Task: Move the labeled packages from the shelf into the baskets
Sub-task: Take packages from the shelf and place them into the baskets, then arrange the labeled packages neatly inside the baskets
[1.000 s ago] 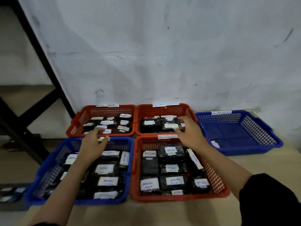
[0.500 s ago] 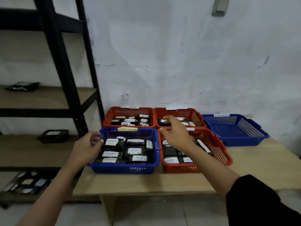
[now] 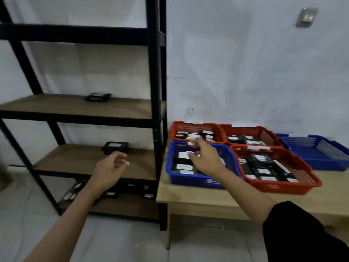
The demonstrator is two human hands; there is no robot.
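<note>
i'm reaching my left hand (image 3: pixel 111 168), fingers loosely apart and holding nothing, toward the labeled package (image 3: pixel 115 147) lying on the shelf (image 3: pixel 79 161), while my empty right hand (image 3: pixel 204 157) is hovering over the blue basket (image 3: pixel 198 181), likely awaiting it.

Your way to the brown wooden middle shelf board (image 3: pixel 79 161) is open from the front; the black metal shelf upright (image 3: pixel 157 110) stands between it and the blue plastic basket (image 3: pixel 198 181).

- Shelf unit (image 3: pixel 79 108) fills frame left; table (image 3: pixel 198 197) just right of it.
- Five baskets (image 3: pixel 196 180) on table, frame right.
- One package (image 3: pixel 115 147) on middle shelf, another package (image 3: pixel 97 96) on the shelf above.
</note>
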